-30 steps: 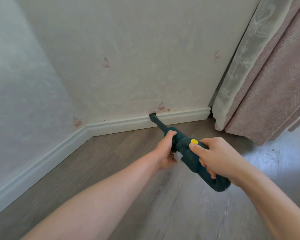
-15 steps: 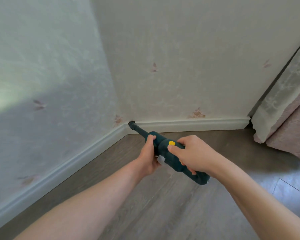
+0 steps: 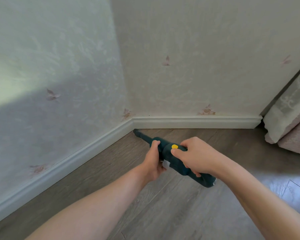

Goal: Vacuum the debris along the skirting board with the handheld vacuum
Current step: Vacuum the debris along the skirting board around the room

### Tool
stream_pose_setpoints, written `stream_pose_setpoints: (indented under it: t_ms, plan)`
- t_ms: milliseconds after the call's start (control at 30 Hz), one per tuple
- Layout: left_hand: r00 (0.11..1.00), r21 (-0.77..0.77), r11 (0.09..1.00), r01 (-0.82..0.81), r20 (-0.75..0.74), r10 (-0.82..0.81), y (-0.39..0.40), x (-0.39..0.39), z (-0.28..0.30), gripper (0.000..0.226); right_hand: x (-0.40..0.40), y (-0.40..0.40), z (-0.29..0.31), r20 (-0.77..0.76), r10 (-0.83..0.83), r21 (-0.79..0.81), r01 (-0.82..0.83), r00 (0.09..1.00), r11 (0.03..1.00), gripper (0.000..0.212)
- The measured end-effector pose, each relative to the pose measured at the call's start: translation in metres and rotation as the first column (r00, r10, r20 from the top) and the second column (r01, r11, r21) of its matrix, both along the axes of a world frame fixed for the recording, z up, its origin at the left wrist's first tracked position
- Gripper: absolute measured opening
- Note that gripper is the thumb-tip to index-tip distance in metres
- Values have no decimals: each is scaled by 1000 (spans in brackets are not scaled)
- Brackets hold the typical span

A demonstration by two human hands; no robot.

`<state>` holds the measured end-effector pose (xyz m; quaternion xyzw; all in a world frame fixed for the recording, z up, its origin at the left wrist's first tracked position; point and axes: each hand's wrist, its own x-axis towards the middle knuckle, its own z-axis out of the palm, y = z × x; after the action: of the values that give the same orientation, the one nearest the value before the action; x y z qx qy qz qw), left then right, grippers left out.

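Handheld vacuum (image 3: 173, 157) at frame centre, nozzle (image 3: 137, 132) at 11 o'clock, tip in corner where skirting board (image 3: 194, 122) meets floor. Left hand (image 3: 153, 161) grips barrel; right hand (image 3: 196, 157) grasps handle, thumb beside yellow button. Step: sweeping along board. Next, likely: turn nozzle along left-wall run toward 8 o'clock, tip low. Since earlier frame: nozzle travelled leftward from mid-board into corner.

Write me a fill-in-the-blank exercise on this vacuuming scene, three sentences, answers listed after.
1. The handheld vacuum has a button coloured ____.
2. The nozzle points into the ____ where the two runs of skirting board meet.
3. The left hand and right hand both ____ the vacuum.

Answers: yellow; corner; grip
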<state>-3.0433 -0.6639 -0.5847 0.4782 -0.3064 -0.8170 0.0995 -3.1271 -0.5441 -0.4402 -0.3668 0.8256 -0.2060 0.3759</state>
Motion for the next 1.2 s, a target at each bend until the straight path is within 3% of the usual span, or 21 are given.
stream_pose_setpoints:
  t_ms: [367,600,867,1200]
  plan:
    - [998,5,999,-36,50,35,-13,-2,-17,50,7,-19,-31,-16,-27,12,27,1000,1000,32]
    - [984,7,984,177,25,-177,48,-74,-29,61,-35,53,-27,-60,-233,51,236,971,971,33]
    - [891,28,891,453,9,-453,141,-175,-17,55,-94,143,-32,-158,-501,56,515,851,856,34]
    - [800,19,800,600,18,-600,199,-248,-11,56,-144,194,-48,-182,-678,26,692,713,721,37]
